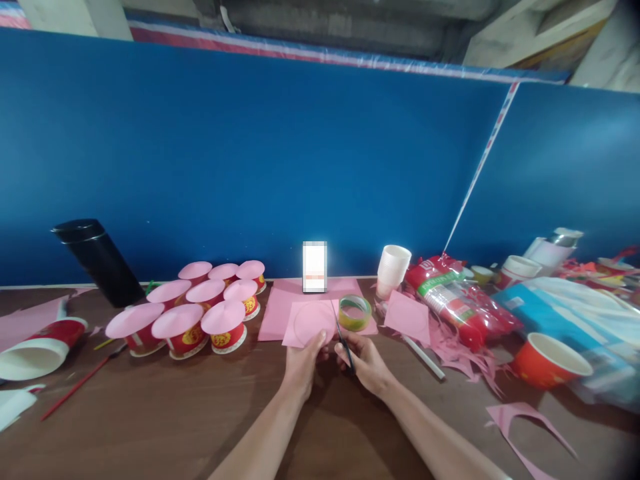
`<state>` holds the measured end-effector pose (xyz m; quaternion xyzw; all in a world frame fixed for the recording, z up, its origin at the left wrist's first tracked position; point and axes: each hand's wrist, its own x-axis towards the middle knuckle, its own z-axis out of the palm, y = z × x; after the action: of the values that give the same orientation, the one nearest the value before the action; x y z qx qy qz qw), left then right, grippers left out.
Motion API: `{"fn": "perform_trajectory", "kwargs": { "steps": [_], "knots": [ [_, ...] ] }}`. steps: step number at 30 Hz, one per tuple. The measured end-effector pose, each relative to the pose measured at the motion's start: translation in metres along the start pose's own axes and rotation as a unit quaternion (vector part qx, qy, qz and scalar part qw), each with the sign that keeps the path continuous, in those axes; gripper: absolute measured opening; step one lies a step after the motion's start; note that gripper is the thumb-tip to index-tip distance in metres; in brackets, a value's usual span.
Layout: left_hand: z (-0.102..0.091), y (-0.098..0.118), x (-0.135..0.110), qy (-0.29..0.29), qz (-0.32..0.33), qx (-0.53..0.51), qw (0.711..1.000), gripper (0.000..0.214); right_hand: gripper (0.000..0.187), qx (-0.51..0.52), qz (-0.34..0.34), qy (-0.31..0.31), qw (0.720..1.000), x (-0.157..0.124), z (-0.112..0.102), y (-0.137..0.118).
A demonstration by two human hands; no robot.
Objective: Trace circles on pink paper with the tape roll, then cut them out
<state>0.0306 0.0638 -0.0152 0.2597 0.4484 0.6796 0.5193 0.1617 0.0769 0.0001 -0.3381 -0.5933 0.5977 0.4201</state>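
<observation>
A brown wooden worktop ran along a tall blue partition. A second blue panel met it at an angle on the right, with a pale strip of tape along the seam. Above the red-and-white striped top edge showed grey concrete beams. The light was even and dim.

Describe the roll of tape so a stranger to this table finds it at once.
From the blue partition, come down to the pink sheets in the middle of the table. The tape roll lies on their right edge, just beyond the right hand holding scissors. It is the only yellow-green ring; nearby cups are red or white.
</observation>
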Motion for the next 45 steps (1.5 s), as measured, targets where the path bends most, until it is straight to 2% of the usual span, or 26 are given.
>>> {"fn": "perform_trajectory", "kwargs": {
  "steps": [27, 45],
  "knots": [
    [0.003, 0.0048, -0.0036, 0.007, 0.003, 0.0, 1.0, 0.026, 0.036, -0.029, -0.014, -0.002, 0.999, 0.0004, -0.0017, 0.002],
    [0.0007, -0.0026, 0.0012, 0.004, 0.011, 0.002, 1.0, 0.029, 0.038, -0.04, 0.005, 0.013, 0.999, 0.0001, -0.0017, 0.0021]
  ]
}}
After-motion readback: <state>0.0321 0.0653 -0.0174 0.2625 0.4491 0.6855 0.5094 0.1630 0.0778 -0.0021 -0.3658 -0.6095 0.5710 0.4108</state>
